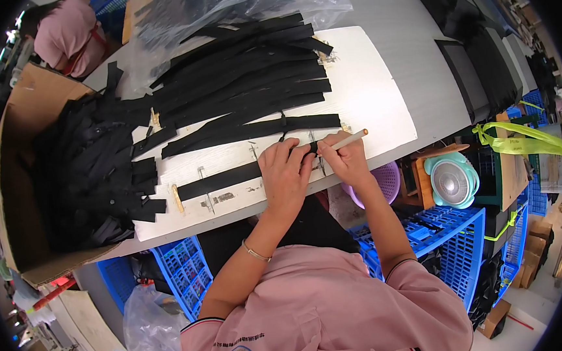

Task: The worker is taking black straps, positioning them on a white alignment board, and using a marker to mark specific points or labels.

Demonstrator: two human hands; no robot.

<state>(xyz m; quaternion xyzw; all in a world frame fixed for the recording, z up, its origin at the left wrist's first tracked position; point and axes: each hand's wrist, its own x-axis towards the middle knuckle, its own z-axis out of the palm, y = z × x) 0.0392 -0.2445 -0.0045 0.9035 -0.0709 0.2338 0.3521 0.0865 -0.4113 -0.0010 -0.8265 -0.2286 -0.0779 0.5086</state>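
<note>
Your left forearm (240,260) angles up and inward, your left hand (285,172) palm down with its fingers (284,152) reaching forward. Your right forearm (387,223) slants inward too, your right hand (347,162) just beside it, curled in a pinch.

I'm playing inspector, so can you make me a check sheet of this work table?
Surface: grey table, white board with dark smudges.
Job's things: black strip under the left hand; other black strips spread on the board and heaped in a cardboard box.
Clutter: crumpled clear plastic toward the far side.
Hands: left hand on the strip; right hand grips a pale stick.
Cables: nothing seen.
Surroundings: blue crates, green fan, purple basket, co-worker in pink.
</note>
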